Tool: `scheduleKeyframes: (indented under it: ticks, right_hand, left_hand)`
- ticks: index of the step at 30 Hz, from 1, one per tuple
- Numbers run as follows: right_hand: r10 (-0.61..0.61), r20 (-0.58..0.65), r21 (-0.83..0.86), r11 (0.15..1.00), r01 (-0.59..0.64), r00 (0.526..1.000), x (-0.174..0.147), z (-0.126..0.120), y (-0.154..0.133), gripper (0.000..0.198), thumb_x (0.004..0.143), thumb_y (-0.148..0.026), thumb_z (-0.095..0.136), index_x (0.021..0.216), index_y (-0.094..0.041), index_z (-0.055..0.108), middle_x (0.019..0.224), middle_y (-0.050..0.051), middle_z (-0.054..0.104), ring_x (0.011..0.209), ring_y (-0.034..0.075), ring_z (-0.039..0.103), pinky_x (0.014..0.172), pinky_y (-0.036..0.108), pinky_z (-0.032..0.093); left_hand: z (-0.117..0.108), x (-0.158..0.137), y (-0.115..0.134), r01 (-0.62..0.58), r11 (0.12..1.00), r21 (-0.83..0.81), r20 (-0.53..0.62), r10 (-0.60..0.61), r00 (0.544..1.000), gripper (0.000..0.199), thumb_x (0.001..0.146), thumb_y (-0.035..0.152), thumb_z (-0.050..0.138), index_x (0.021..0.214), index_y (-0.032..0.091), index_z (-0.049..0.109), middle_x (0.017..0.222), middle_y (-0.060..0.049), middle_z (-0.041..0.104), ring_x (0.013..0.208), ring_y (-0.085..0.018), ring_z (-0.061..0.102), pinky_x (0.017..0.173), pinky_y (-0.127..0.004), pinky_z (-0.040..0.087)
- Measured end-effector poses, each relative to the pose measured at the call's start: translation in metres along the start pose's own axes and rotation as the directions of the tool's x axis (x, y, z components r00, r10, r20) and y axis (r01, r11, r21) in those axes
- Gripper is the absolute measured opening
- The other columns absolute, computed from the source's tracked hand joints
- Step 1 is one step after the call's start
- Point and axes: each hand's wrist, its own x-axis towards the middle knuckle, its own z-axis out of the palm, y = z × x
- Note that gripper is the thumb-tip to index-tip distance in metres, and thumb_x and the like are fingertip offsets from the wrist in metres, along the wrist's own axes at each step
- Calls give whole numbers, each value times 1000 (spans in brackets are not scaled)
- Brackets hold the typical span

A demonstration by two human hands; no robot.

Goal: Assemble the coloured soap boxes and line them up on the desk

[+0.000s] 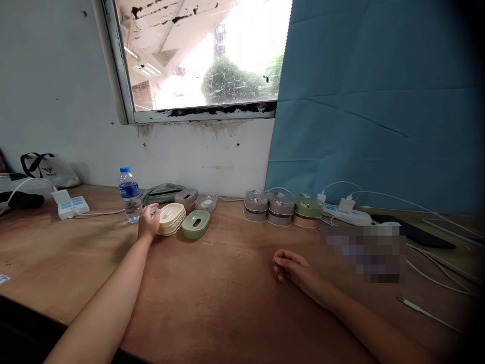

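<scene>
My left hand (pixel 148 220) is at the left side of a stack of cream oval plastic pieces (pixel 172 216), close against its edge. Its thumb and forefinger are apart; the other fingers are partly hidden. Right beside the stack sits a green oval plastic piece (pixel 196 224) with a slot in its top. Behind these are a grey oval piece (pixel 186 196) and a translucent one (pixel 206 202). Over the bare tabletop, my right hand (pixel 290 265) is loosely closed, fingers curled together, with nothing visible in it.
A water bottle (pixel 130 196) stands just left of my left hand. Grey round-cornered boxes (pixel 280 206) and a green-topped one (pixel 307 208) line the wall. Power strips (pixel 350 216), white cables, a dark tablet-like slab (pixel 420 236) and a white pen-like stick (pixel 417 306) lie right.
</scene>
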Motion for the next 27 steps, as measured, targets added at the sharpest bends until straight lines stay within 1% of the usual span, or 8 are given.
scheduleKeyframes:
  ticks: [3, 7, 9, 11, 13, 16, 18, 27]
  right_hand:
    - [-195, -59, -419, 895, 153, 979, 1, 0, 4, 15, 77, -34, 50, 80, -19, 49, 72, 1, 53, 64, 14, 51, 59, 28, 41]
    - [-503, -21, -826, 496, 269, 864, 15, 9, 8, 20, 74, -24, 49, 94, -19, 49, 93, 6, 55, 88, 21, 52, 77, 35, 43]
    - [-598, 74, -915, 278, 293, 798, 33, 16, 7, 28, 70, -21, 49, 98, -17, 50, 102, 9, 54, 99, 24, 49, 87, 37, 39]
    - [-655, 119, -966, 96, 238, 746, 58, 23, 5, 36, 68, -22, 51, 104, -14, 51, 113, 13, 51, 107, 26, 43, 93, 39, 33]
    - [-694, 86, -993, -6, 115, 714, 87, 27, 4, 43, 69, -24, 52, 110, -10, 49, 123, 17, 45, 114, 29, 37, 96, 40, 29]
    - [-720, 23, -994, -89, -59, 694, 129, 25, 2, 57, 68, -28, 55, 118, -5, 42, 131, 22, 35, 120, 32, 29, 98, 42, 23]
    - [-724, 1, -987, -111, -114, 690, 152, 20, 1, 62, 68, -29, 55, 121, -4, 38, 134, 23, 32, 122, 34, 26, 98, 44, 21]
    - [-719, -231, -953, 32, -300, 655, 191, 0, -6, 59, 72, -33, 51, 119, 0, 38, 121, 30, 43, 112, 43, 35, 88, 52, 24]
  left_hand:
    - [6, -11, 30, -228, 972, 48, 69, 225, 972, 24, 72, 24, 44, 89, 14, 57, 100, -11, 55, 103, -25, 46, 96, -40, 30]
    - [25, -39, 75, -478, 878, 16, 272, 457, 847, 16, 73, 21, 46, 82, 19, 59, 89, -5, 58, 93, -20, 50, 90, -35, 35]
    - [37, -57, 95, -586, 810, -32, 382, 551, 742, 12, 71, 20, 50, 78, 21, 59, 88, -2, 60, 91, -18, 51, 89, -31, 35]
    - [48, -75, 108, -746, 665, -45, 509, 657, 555, 13, 74, 19, 47, 79, 19, 59, 89, -3, 60, 90, -18, 50, 90, -34, 33]
    - [57, -88, 114, -822, 563, -78, 581, 696, 422, 14, 76, 18, 45, 81, 19, 58, 89, -4, 60, 89, -17, 51, 90, -34, 32]
    - [66, -96, 113, -866, 484, -127, 643, 705, 300, 14, 76, 19, 45, 82, 18, 58, 90, -4, 60, 87, -18, 51, 89, -34, 32]
    - [68, -95, 110, -862, 489, -133, 659, 693, 291, 13, 75, 19, 46, 82, 18, 58, 90, -4, 60, 86, -18, 51, 88, -34, 32]
    - [68, -86, 102, -765, 639, -81, 698, 584, 414, 12, 73, 19, 49, 79, 19, 59, 89, -5, 59, 87, -20, 51, 87, -35, 33]
